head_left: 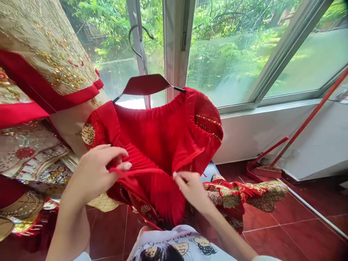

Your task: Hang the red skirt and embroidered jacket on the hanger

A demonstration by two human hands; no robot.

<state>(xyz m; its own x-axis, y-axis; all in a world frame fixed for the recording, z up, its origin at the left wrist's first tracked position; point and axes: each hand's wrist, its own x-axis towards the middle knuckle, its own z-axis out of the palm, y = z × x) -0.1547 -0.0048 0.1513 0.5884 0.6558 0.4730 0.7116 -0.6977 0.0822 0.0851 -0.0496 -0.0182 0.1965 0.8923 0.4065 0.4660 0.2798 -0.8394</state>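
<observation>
A red garment [154, 127] with a gathered lining and gold embroidery hangs in front of me on a dark red hanger [146, 84] with a metal hook. My left hand [100, 170] is closed at its left front, thumb and fingers pinching a thin red strip [144, 171] that runs across toward the other hand. My right hand [189, 188] pinches red cloth at the garment's lower middle. Below and to the right, a gold-patterned red piece [244, 195] spreads out; how it joins the garment is hidden.
Beaded cream and gold costumes with red trim [51, 54] crowd the left side. Behind the hanger stand sliding windows [187, 43]. A red-handled broom [307, 123] and a dustpan [255, 170] lean by the white wall at right, above red floor tiles [299, 239].
</observation>
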